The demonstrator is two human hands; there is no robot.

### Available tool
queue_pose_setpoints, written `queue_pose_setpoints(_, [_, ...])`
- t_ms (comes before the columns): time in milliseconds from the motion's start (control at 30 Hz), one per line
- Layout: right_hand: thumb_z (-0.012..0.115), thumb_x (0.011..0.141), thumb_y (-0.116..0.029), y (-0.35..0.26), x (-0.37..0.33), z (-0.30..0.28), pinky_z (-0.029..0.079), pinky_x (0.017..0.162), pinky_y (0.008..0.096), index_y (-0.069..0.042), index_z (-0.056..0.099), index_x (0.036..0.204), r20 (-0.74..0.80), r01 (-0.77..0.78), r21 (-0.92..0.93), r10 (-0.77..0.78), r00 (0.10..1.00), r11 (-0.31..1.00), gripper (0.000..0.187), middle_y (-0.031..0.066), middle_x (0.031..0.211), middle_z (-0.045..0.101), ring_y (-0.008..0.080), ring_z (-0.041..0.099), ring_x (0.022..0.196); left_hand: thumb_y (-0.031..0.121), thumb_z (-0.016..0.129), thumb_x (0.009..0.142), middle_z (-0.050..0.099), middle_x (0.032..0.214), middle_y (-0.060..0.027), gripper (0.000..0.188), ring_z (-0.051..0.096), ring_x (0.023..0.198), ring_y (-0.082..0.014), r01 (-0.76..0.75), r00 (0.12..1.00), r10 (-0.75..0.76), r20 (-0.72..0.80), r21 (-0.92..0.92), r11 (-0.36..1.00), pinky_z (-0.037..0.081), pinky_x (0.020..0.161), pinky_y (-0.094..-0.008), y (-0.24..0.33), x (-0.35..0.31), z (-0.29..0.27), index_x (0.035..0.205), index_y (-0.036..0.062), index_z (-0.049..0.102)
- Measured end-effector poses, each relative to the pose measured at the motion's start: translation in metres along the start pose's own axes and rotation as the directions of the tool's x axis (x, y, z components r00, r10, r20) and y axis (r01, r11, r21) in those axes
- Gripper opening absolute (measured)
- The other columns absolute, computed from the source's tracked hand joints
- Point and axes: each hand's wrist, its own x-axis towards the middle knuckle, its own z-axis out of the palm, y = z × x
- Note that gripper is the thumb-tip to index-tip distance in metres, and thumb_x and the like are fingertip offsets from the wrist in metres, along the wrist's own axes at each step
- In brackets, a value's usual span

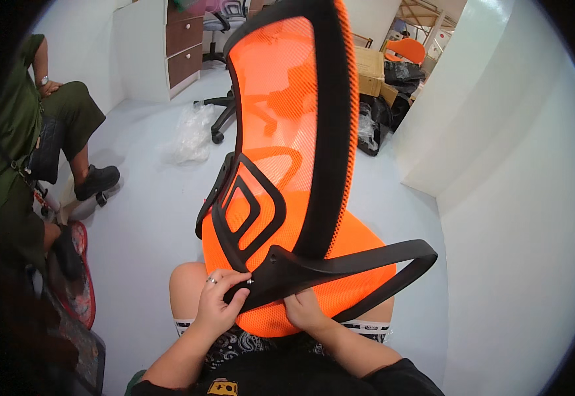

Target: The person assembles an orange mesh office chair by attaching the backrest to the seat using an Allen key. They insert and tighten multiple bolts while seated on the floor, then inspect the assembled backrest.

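Cardboard box point(369, 63), brown-fronted drawer cabinet point(184, 36)

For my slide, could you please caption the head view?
Left hand and right hand on the black armrest of an orange mesh chair.

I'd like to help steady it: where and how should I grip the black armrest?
Probably by the armrest at its looped end, from the right: that end juts past the orange seat, and an open gap leaves room around the upper bar.
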Motion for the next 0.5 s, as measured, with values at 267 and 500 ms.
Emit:
queue_pose_setpoints(267, [0.047, 0.078, -0.004, 0.014, 0.001, 0.001, 0.043, 0.075, 0.0435, 0.005, 0.056, 0.092, -0.016, 0.203, -0.218, -0.211, 0.977, 0.955, 0.019, 0.0216, 0.093, 0.056, 0.0374, 0.054, 0.084, 0.000, 0.065, 0.072, 0.057, 0.081, -0.0102, 0.015, 0.056, 0.075, -0.0199, 0.089, 0.996, -0.090, -0.017, -0.054, 0.995, 0.044, 0.066, -0.0265, -0.006, 0.006, 0.006, 0.087, 0.0005, 0.062])
queue_pose_setpoints(500, [0.049, 0.071, 0.002, 0.024, -0.006, -0.008, 0.037, 0.091, 0.0438, 0.007, 0.055, 0.103, 0.032, 0.109, -0.336, -0.105, 0.994, 0.936, 0.033, 0.0251, 0.112, 0.051, 0.0425, 0.047, 0.102, 0.003, 0.061, 0.078, 0.058, 0.081, -0.0100, 0.007, 0.057, 0.076, -0.0224, -0.026, 0.999, 0.026, 0.026, -0.011, 1.000, 0.045, 0.068, -0.0297, -0.005, 0.018, -0.002, 0.081, -0.0009, 0.056])
